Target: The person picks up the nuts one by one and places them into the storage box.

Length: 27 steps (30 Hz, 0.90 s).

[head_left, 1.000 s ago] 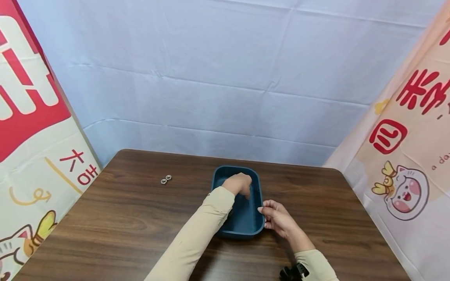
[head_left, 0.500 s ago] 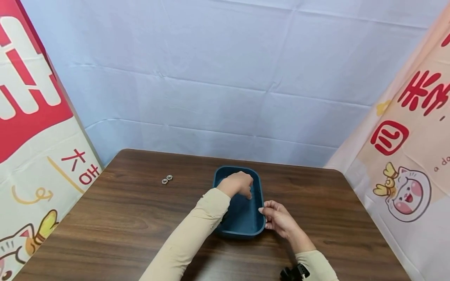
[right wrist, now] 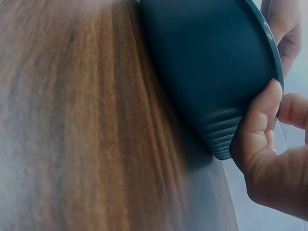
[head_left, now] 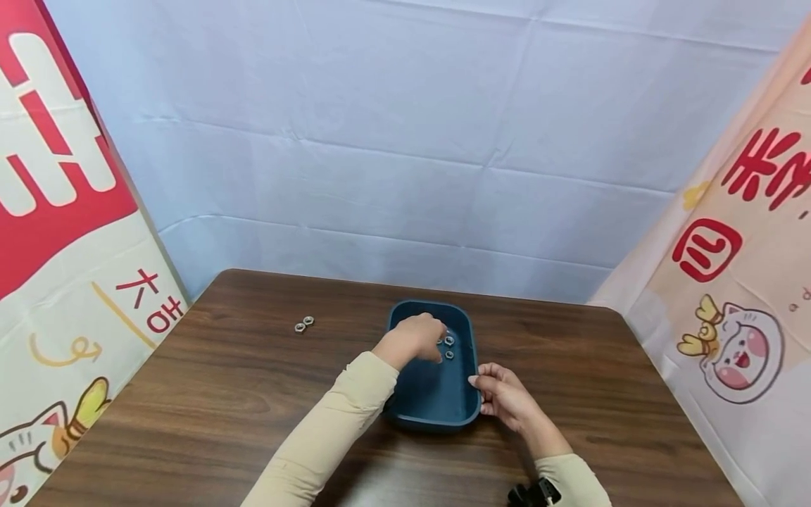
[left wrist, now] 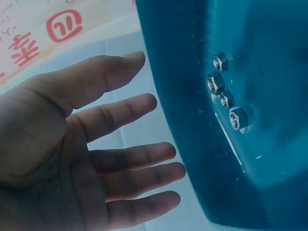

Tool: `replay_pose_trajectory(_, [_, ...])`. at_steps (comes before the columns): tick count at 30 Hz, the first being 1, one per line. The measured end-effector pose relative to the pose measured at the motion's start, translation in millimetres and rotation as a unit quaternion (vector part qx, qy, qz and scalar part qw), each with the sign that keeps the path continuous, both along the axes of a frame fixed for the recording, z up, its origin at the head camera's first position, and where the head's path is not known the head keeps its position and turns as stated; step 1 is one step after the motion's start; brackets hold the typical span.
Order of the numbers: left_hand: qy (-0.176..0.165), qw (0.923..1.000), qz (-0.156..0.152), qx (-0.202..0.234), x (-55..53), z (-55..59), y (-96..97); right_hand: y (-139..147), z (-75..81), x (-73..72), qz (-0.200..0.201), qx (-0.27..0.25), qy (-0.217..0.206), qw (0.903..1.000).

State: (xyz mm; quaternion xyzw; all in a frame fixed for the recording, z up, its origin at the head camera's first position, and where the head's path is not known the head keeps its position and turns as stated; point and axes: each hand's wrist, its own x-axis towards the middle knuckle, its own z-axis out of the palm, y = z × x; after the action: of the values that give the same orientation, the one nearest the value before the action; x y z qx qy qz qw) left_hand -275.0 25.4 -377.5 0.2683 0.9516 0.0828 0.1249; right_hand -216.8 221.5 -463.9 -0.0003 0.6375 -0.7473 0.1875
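Observation:
My left hand (head_left: 415,340) is over the dark blue plastic box (head_left: 434,405), holding nothing. In the left wrist view the fingers of that hand (left wrist: 91,144) are loosely extended and spread beside the box's wall. Several metal hex nuts (left wrist: 237,119) lie together on the box floor; in the head view some hex nuts (head_left: 449,341) show just right of the left hand. My right hand (head_left: 503,398) pinches the box's right rim. Up close in the right wrist view, the right hand (right wrist: 269,149) has its fingers on both sides of the rim.
Two more hex nuts (head_left: 300,327) sit side by side on the brown wooden table (head_left: 253,394), left of the box. A pale cloth (head_left: 380,176) hangs behind the table, with printed banners (head_left: 728,310) at both sides.
My left hand has loosened and drawn slightly left within the box, uncovering hex nuts on its floor. My right hand keeps its hold on the rim.

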Motion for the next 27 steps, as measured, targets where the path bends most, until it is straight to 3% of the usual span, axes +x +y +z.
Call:
replay_pose_trajectory(14, [0.065,0.9978,-0.003,0.013,16.3,-0.6,-21.5,-0.7,-0.2,1.0,-0.003,0.005,0.001,1.0])
replay_pose_trajectory(27, [0.104,0.9942,-0.015,0.023,20.5,-9.0,-40.7,0.8,-0.3,-0.7,-0.002,0.006,0.001,1.0])
